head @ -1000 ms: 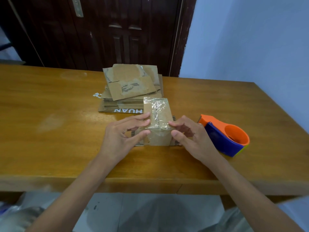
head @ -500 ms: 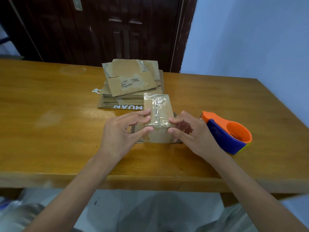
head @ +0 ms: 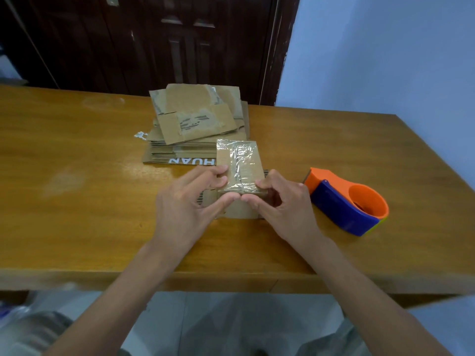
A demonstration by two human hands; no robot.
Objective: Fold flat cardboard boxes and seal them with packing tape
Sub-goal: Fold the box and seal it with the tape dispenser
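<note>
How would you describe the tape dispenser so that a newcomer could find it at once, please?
Start at the wooden table and look beside the person's right hand. The tape dispenser sits there untouched, the only bright thing among brown cardboard: orange and dark blue plastic with a round orange opening.

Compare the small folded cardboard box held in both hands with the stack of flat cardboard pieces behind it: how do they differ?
The small folded cardboard box is assembled into a block; the stack of flat cardboard pieces is still unfolded. The box's top is covered in clear, wrinkled tape, while the stack's top sheet shows only patchy tape remnants. The left hand and right hand pinch the box; the stack lies untouched on the wooden table. Both are brown cardboard.
</note>
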